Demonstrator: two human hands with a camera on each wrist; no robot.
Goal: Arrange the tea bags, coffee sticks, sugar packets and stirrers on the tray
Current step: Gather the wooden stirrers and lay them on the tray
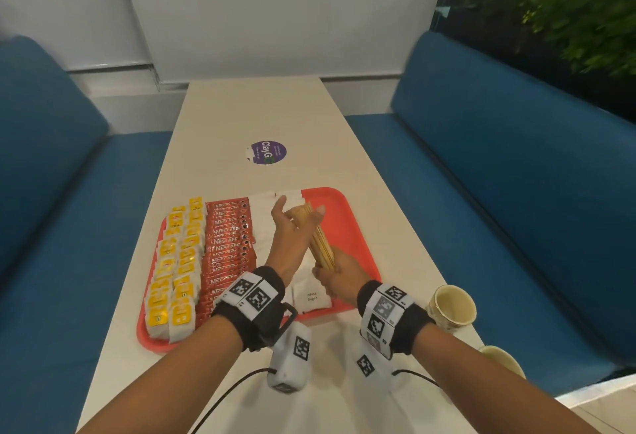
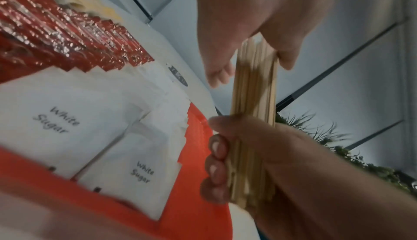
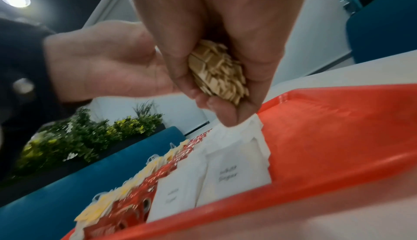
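1. Two hands work one bundle of stirrers [image 1: 318, 241]: the right hand [image 1: 339, 275] grips its near end, while the left hand [image 1: 292, 223], fingers straight, touches the far end, probably squaring it.
2. Below, the tray [image 1: 354, 227] keeps its right side bare beside the sugar packets [image 1: 311, 297], coffee sticks [image 1: 225, 247] and tea bags [image 1: 175, 272].
3. Two cups [image 1: 452, 306] stand on the tabletop [image 1: 261, 113].

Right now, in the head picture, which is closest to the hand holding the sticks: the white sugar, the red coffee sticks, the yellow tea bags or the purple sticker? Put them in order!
Measured from the right hand gripping the stirrers:
1. Sugar packets, just to its left on the tray.
2. Coffee sticks, further left.
3. Tea bags, at the tray's left edge.
4. Purple sticker, beyond the tray on the table.
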